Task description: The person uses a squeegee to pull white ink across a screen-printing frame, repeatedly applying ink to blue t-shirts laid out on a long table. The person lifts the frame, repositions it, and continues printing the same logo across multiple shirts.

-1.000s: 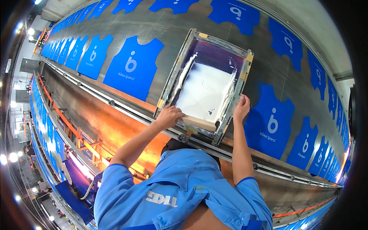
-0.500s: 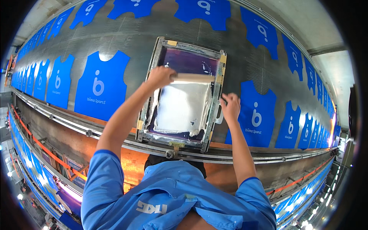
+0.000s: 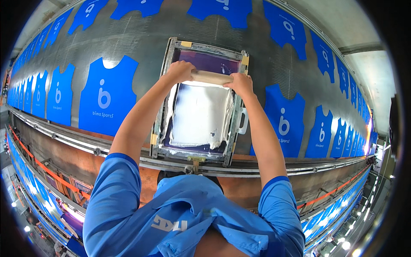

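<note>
A screen printing frame (image 3: 166, 70) with metal sides lies on the long grey table in front of me. White ink (image 3: 198, 113) covers most of its mesh, and purple mesh shows at the far end. Across the far part of the frame lies a squeegee (image 3: 212, 77) with a pale wooden handle. My left hand (image 3: 180, 71) is closed around the squeegee's left end. My right hand (image 3: 240, 84) grips its right end. The blade's lower edge is hidden behind the handle, at the far border of the white ink.
Blue vest-shaped cloth pieces with white prints lie in two rows along the table, one cloth piece (image 3: 109, 96) left of the frame and another cloth piece (image 3: 286, 115) right of it. A metal rail (image 3: 299, 169) runs along the near edge. A white handle (image 3: 243, 121) sticks out from the frame's right side.
My right hand has moved from beside the frame's right edge up and left onto the squeegee, and now grips it. My left hand and the squeegee have shifted slightly toward the far end.
</note>
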Motion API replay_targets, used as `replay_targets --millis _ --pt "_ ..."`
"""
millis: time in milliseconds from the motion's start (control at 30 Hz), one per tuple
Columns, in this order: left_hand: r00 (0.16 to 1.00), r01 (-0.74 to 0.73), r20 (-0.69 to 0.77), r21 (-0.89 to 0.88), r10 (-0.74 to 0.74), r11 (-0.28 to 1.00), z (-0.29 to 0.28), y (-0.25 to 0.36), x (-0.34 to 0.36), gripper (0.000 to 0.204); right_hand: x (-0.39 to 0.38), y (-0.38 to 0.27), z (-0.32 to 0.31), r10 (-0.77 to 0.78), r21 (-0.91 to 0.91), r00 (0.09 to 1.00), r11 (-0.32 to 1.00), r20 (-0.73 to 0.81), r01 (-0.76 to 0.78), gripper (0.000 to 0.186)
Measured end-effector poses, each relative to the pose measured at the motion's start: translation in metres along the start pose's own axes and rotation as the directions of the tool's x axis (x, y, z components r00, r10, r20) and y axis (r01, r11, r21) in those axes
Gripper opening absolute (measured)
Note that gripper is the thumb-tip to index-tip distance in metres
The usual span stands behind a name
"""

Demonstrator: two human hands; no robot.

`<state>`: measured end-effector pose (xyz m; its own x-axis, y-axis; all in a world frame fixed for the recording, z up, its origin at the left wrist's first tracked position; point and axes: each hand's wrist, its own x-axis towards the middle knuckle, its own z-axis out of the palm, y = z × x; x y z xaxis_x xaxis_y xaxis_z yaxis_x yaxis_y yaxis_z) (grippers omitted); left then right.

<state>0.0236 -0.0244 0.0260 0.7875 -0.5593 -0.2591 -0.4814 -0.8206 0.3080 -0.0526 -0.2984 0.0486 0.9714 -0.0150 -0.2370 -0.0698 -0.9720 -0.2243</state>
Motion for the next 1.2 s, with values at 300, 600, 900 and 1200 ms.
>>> replay_targets --millis 300,600,900,1200 --pt "0.993 -0.064 -0.104 -0.063 0.058 0.996 0.053 0.007 -0.105 0.021 -0.087 -0.028 0.049 -0.076 0.085 0.997 0.993 -0.023 0.077 0.033" --pt "0.970 -0.122 -0.228 -0.160 0.084 0.980 0.088 0.035 -0.202 0.013 -0.185 -0.036 0.086 -0.187 0.128 0.979 0.972 -0.081 0.196 0.023" --pt "0.974 -0.046 -0.224 -0.067 0.030 0.997 0.026 -0.001 -0.052 0.028 -0.032 -0.005 0.021 -0.189 0.005 0.965 0.981 -0.183 0.193 0.034" --pt "0.991 -0.036 -0.127 0.044 0.041 0.998 -0.020 0.000 0.018 0.045 0.021 0.011 -0.018 -0.055 0.019 0.990 0.998 -0.132 0.058 0.044"
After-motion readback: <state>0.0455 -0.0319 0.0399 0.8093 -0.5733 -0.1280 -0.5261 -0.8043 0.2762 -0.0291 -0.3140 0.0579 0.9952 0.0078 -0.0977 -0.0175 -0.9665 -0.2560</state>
